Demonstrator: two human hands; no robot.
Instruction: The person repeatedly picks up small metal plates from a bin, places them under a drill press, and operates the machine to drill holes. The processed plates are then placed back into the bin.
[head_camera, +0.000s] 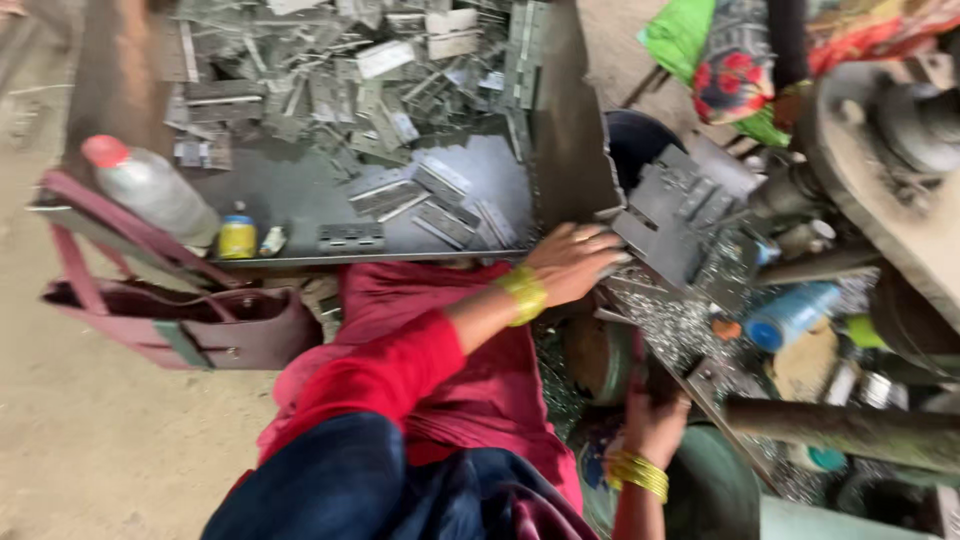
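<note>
- At the fingertips of the left hand (572, 262) lies a stack of grey metal plates (672, 222). The fingers are stretched out and slightly apart, resting against the near edge of the stack, and a ring shows on one of them.
- Those plates sit tilted on the machine bed (700, 375), just right of the grey tray's wall, with punched holes showing on the top one.
- Lower down, the right hand (655, 418) is curled around something dark near the bed's edge — blur hides what it is, and whether the fingers are clamped on it I cannot tell.
- Both wrists carry yellow bangles (525, 293); the left arm wears a red sleeve (390, 375).
- Metal shavings (672, 325) are scattered over the bed around a blue bottle (790, 315) lying on its side.
- Behind the left arm, a shallow grey tray (300, 200) holds a heap of hinges (350, 75) at its far end and a few loose ones nearer.
- On the tray's near edge stand a small yellow jar (237, 237) and a plastic bottle with a red cap (150, 190).
- A maroon handbag (185, 325) hangs open below that edge, above a dusty bare floor (90, 440).
- A large wheel of the machine (885, 165) fills the right side — beyond it, bright green and floral cloth (720, 50).
</note>
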